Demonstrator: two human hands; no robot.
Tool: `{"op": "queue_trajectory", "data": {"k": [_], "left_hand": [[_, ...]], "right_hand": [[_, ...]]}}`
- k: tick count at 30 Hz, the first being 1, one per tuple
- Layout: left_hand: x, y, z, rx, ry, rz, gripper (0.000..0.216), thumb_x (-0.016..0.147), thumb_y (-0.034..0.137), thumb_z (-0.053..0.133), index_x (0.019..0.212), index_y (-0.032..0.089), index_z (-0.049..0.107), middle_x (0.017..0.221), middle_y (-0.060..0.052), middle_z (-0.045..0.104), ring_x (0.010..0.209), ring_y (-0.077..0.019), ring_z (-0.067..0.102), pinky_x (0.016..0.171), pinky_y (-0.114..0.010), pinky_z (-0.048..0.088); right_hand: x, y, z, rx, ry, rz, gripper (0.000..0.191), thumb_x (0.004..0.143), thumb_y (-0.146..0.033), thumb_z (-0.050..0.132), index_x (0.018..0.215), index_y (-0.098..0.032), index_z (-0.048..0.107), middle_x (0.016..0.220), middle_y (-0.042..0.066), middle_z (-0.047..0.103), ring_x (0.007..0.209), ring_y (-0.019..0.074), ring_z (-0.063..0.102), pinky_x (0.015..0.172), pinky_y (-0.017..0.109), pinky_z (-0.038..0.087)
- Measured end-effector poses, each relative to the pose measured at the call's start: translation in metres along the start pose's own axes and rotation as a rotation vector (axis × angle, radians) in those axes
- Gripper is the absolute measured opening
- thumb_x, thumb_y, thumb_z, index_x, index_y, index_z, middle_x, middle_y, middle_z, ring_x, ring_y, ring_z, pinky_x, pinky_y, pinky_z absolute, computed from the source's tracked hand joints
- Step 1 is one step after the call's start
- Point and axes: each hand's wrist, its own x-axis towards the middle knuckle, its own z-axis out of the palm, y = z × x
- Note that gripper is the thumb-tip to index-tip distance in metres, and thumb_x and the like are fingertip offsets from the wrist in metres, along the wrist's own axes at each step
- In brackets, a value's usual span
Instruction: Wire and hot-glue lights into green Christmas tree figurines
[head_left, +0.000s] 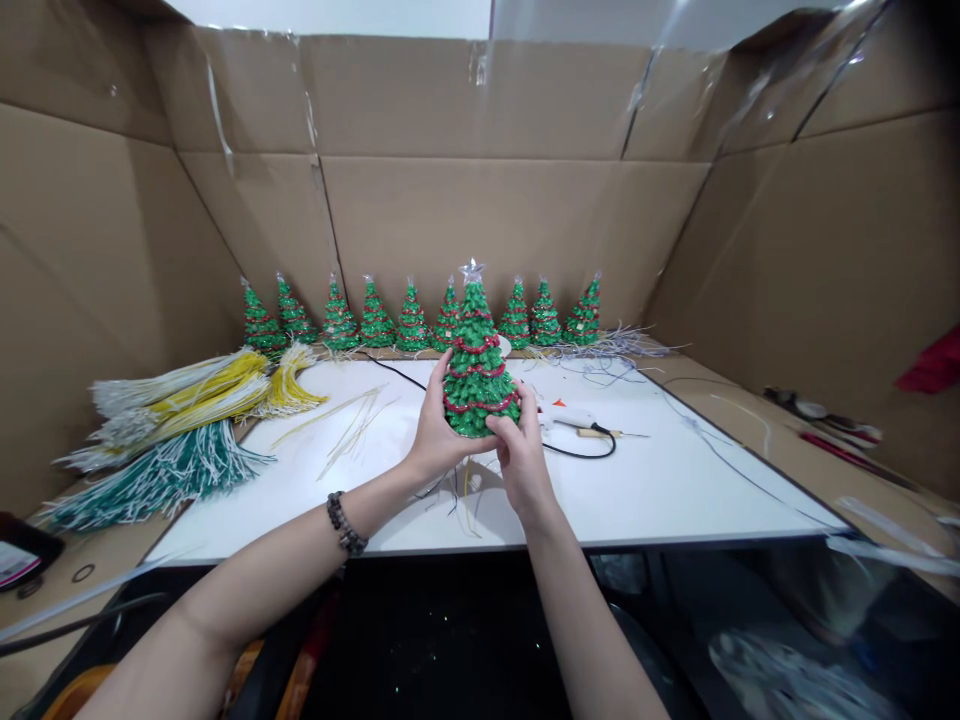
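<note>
A green toy Christmas tree (pixel 478 375) with red garlands and a clear star on top is held upright above the white board (pixel 675 480). My left hand (pixel 437 425) is closed around its left side and lower edge. On the right, my right hand (pixel 521 450) grips the base, with the thumb pressed on the front of the lowest branches. Thin wires (pixel 466 490) hang below the tree. Behind my right hand lies a white tool with a black cord (pixel 600 450), beside a thin wooden-handled pick (pixel 600 433).
Several similar trees (pixel 412 320) stand in a row along the cardboard back wall (pixel 480 210). Bundles of yellow and white wires (pixel 187 395) and green and white wires (pixel 165 475) lie at left. Loose wires (pixel 600 350) spread at the back right. A dark bottle (pixel 26 550) lies far left.
</note>
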Motion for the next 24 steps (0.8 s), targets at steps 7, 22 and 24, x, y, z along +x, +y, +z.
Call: {"op": "queue_trajectory", "data": {"k": [7,22,24], "left_hand": [[0.001,0.001,0.002,0.017,0.022,-0.003,0.121,0.051,0.043,0.095,0.151,0.029,0.026,0.154,-0.015,0.041,0.142,-0.0351,0.044,0.116,-0.051,0.040],[-0.031,0.084,-0.048,0.069,-0.148,-0.074,0.080,0.084,0.042,0.073,0.152,0.033,0.031,0.162,-0.007,0.031,0.147,-0.0322,0.034,0.121,-0.052,0.033],[-0.035,0.081,-0.054,0.056,-0.046,-0.046,0.079,0.077,0.052,0.077,0.145,0.030,0.042,0.153,-0.010,0.045,0.140,-0.0341,0.045,0.115,-0.052,0.041]], "right_hand": [[-0.002,-0.005,-0.002,0.049,-0.012,0.013,0.065,0.079,-0.048,0.063,0.137,-0.028,0.041,0.143,0.008,0.054,0.133,0.0292,0.052,0.112,0.048,0.043],[-0.022,-0.020,-0.004,-0.058,-0.341,-0.144,0.075,0.082,-0.062,0.068,0.145,-0.033,0.039,0.154,0.007,0.044,0.141,0.0278,0.044,0.116,0.046,0.041],[-0.028,-0.018,0.005,0.002,-0.368,-0.123,0.074,0.083,-0.069,0.063,0.144,-0.033,0.043,0.151,0.007,0.049,0.141,0.0280,0.045,0.116,0.046,0.041]]}}
